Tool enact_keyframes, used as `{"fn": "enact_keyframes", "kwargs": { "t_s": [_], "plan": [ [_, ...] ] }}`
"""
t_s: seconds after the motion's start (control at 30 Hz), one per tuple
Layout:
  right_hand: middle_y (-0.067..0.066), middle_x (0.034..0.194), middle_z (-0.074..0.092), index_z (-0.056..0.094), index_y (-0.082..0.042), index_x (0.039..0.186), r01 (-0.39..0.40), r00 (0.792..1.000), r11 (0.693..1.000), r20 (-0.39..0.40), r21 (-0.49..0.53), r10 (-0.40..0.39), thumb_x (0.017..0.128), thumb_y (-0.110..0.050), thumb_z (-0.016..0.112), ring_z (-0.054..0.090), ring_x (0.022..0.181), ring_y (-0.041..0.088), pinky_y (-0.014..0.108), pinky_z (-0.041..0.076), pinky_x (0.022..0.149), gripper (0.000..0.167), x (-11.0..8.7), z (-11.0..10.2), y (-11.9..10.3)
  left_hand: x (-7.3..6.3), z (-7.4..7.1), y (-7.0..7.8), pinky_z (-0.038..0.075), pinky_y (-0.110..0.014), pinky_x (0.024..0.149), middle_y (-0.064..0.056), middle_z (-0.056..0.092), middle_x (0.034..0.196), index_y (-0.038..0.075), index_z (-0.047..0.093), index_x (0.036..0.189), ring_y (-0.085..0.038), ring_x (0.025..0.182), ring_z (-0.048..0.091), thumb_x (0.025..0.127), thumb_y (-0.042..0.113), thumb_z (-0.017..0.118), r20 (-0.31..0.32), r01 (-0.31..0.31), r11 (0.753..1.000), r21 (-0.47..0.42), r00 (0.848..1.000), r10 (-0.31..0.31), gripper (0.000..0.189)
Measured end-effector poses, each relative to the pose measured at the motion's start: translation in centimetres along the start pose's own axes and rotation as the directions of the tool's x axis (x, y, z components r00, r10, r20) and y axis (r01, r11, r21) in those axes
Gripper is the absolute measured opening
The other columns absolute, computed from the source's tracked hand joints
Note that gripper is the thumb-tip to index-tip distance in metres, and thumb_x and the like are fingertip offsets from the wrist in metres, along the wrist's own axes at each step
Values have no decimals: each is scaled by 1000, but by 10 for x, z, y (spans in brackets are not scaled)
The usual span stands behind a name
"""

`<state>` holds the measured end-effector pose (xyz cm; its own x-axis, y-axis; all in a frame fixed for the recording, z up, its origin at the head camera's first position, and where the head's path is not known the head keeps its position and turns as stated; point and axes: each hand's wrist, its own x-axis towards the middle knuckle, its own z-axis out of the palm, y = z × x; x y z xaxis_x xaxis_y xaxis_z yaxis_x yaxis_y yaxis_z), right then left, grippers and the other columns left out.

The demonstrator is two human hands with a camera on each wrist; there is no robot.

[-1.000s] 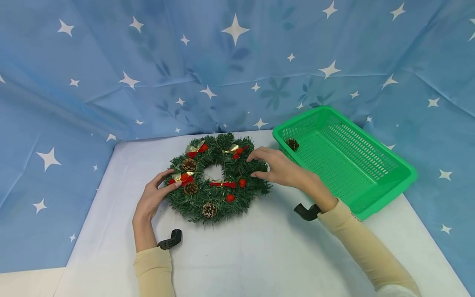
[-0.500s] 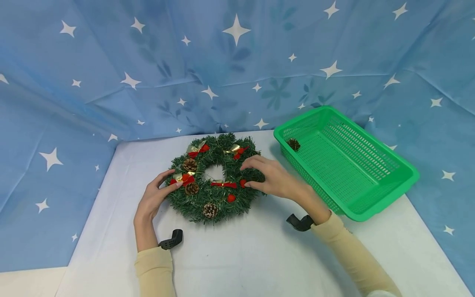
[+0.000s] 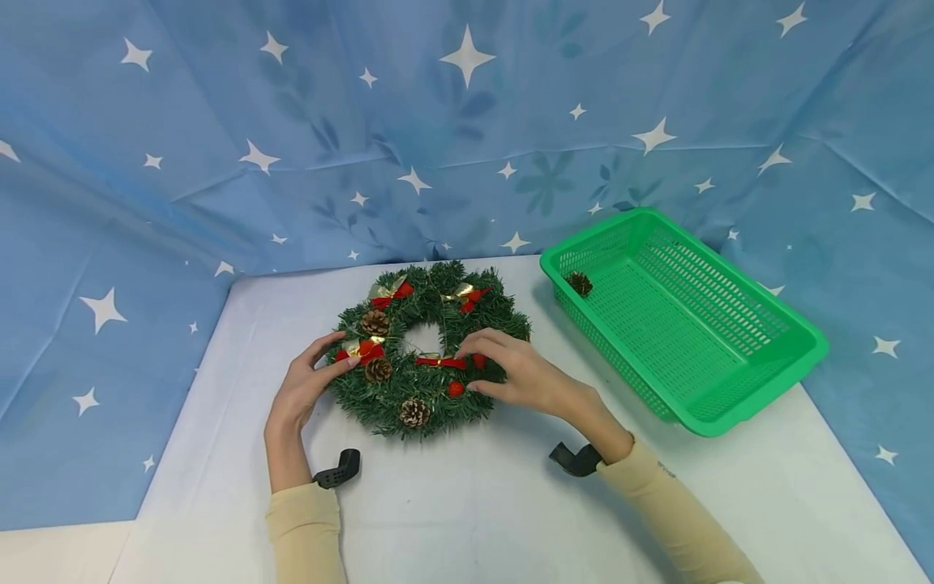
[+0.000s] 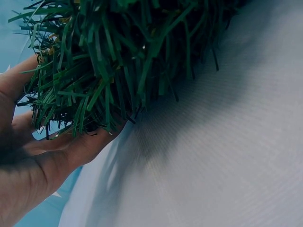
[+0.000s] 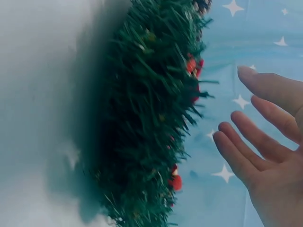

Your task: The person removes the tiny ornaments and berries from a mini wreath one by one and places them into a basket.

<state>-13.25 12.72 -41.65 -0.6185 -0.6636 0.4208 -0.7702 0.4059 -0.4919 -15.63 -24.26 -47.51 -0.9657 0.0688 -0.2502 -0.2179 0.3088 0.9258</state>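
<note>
A green Christmas wreath (image 3: pixel 456 411) lies on the white table, trimmed with red-and-gold bows, red berries and several pinecones. My left hand (image 3: pixel 299 391) grips its left rim, thumb by a red bow (image 3: pixel 362 352); the left wrist view shows fingers (image 4: pixel 78 149) reaching round the tinsel's edge. Above the wreath's right front hovers my right hand (image 3: pixel 527 375), thumb and fingers apart and holding nothing. Under it are a red berry (image 3: pixel 456 389) and a thin red bow (image 3: pixel 441 362). In the right wrist view, the fingers (image 5: pixel 258 137) stand off from the wreath's decorated face.
A green plastic basket (image 3: pixel 711 426) stands at the right, with one pinecone (image 3: pixel 580 283) in its near-left corner. Blue star-patterned cloth (image 3: pixel 467 146) hangs behind and at both sides of the white-covered table (image 3: pixel 438 511).
My right hand has moved left and toward the front, from the wreath's right rim to over the thin red bow and berry. My left hand keeps its hold.
</note>
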Motion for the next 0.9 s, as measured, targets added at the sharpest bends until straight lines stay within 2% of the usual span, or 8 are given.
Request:
{"fn": "enact_keyframes", "kwargs": {
  "t_s": [0.13, 0.3, 0.67, 0.9],
  "plan": [
    [14, 130, 63, 66, -2, 124, 7, 1000, 1000, 22, 14, -8, 86, -8, 84, 64, 119, 27, 37, 57, 93, 42, 1, 9, -2, 1, -1, -1, 24, -64, 121, -12, 14, 173, 21, 37, 161, -38, 160, 7, 96, 35, 75, 1, -1, 1000, -1, 1000, 1, 77],
    [14, 130, 63, 66, -4, 125, 61, 998, 998, 24, 28, -62, 87, -8, 83, 63, 119, 26, 35, 56, 95, 42, 3, 21, -6, 1, -1, -2, 25, -64, 121, -11, 14, 173, 21, 38, 161, -38, 160, 7, 97, 34, 74, 2, -5, 1000, -8, 1000, 5, 76],
    [11, 129, 64, 68, -6, 123, 113, 991, 993, 73, -28, -111, 88, -12, 83, 63, 119, 23, 30, 55, 97, 38, 10, 40, -13, 3, -1, -2, 27, -64, 120, -13, 14, 172, 20, 36, 162, -42, 158, 10, 98, 31, 74, -4, 9, 1000, 1, 1000, -9, 75],
    [10, 130, 64, 68, -7, 125, 130, 986, 991, 115, -41, -124, 90, -12, 82, 61, 123, 24, 32, 53, 101, 39, 14, 47, -16, 1, 0, -1, 28, -64, 119, -13, 14, 172, 20, 37, 161, -43, 158, 12, 97, 32, 74, -6, 8, 1000, -4, 1000, -8, 75]
  ]
}}
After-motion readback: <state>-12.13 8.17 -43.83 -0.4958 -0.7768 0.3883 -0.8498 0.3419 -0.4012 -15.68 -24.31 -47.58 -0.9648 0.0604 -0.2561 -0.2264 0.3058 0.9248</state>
